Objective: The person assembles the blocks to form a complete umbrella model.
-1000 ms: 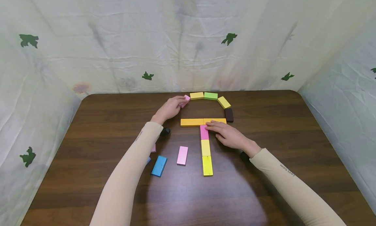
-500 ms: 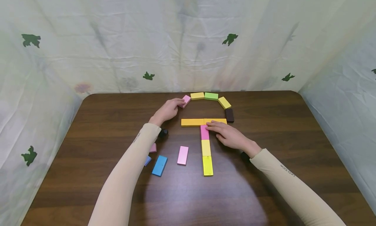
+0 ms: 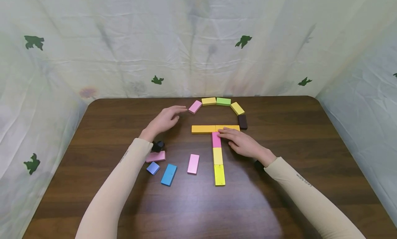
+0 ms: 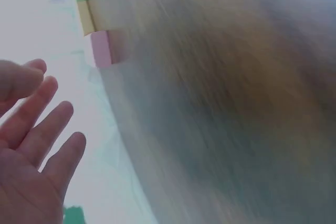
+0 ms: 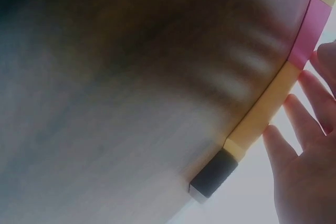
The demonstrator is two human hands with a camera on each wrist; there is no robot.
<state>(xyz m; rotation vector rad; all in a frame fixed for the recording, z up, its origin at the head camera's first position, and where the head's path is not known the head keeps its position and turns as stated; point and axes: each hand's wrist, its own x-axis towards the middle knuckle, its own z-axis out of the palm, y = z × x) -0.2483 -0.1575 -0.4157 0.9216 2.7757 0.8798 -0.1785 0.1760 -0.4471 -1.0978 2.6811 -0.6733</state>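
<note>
My left hand [image 3: 165, 120] is in the air just left of a pink block [image 3: 195, 107], fingers extended and holding nothing. That block ends the left side of an arc with a pale yellow block [image 3: 209, 101], a green block [image 3: 223, 101], a yellow block [image 3: 237, 108] and a dark block [image 3: 242, 122]. Below the arc lies a row of two orange blocks [image 3: 203, 129]. My right hand [image 3: 243, 142] rests its straight fingertips on the right orange block and the top of a magenta block [image 3: 216, 141]. In the right wrist view the fingers [image 5: 302, 119] are spread along these blocks.
Under the magenta block, a pale yellow block [image 3: 217, 156] and a bright yellow block [image 3: 219, 175] continue a column. Loose to the left lie a pink block [image 3: 193, 164], a blue block [image 3: 169, 175], a small blue block [image 3: 153, 168] and another pink block [image 3: 156, 156]. A curtain [image 3: 198, 42] hangs behind the table.
My left hand has let go of the pink block at the arc's left end and drawn back to the left. The right hand has stayed in place.
</note>
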